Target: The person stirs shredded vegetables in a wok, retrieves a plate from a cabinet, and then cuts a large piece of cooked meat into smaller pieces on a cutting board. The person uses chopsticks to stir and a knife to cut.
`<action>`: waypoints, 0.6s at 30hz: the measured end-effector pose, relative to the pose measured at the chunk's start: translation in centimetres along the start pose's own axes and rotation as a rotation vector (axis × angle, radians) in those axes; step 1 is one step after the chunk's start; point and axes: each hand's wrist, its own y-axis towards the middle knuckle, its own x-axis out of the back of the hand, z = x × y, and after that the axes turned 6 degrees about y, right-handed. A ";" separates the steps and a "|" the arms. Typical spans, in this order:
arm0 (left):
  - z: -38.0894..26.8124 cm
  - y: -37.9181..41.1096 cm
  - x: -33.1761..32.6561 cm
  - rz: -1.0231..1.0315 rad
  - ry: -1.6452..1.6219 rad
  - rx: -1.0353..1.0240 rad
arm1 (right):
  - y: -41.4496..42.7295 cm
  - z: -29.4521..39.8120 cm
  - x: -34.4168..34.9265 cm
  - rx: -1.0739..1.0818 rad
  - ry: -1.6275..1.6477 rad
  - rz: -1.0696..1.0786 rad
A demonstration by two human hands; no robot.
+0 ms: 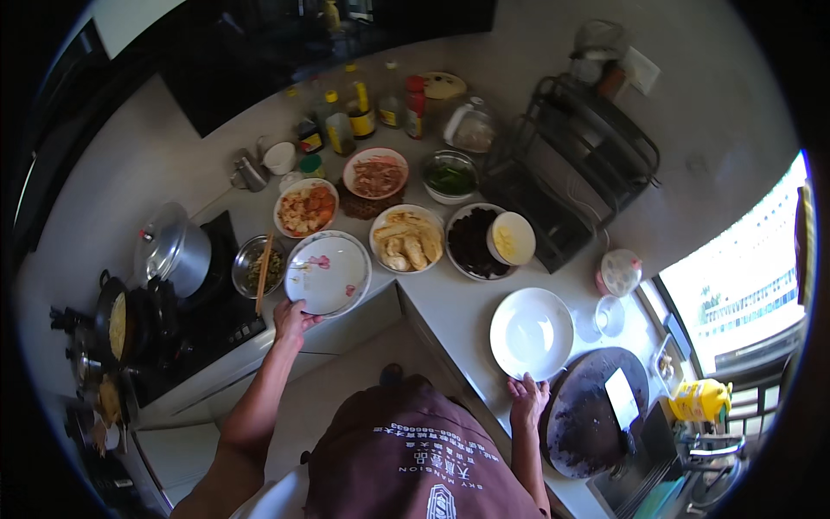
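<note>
My left hand (293,322) grips the near rim of a flower-patterned white plate (328,274), at the counter edge beside a steel bowl (258,266) with chopsticks (264,276) across it. My right hand (528,399) holds the near rim of a plain white plate (532,333) over the right counter. Behind them stand a bowl of egg and tomato (306,207), a bowl of raw meat (376,173), a plate of pale browned food (407,238), a bowl of green vegetable pieces (450,176) and a plate of dark food (476,241) with a small bowl of yellow bits (511,239) on its edge.
A round chopping board (583,434) with a cleaver (621,398) lies right, near the sink (622,490). At left are a cooktop (214,337), a lidded pot (175,253) and a wok (110,318). Bottles (360,107) and a black rack (583,149) stand behind.
</note>
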 end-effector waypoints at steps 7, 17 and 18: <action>1.2 2.9 2.0 0.015 0.060 0.044 | -0.2 -0.1 -0.4 0.007 0.078 0.018; 1.2 6.6 4.0 0.056 0.185 0.156 | 2.1 -0.4 -1.6 0.002 0.173 0.057; 0.7 6.7 4.2 0.081 0.160 0.205 | 2.4 -0.4 -1.9 -0.003 0.178 0.048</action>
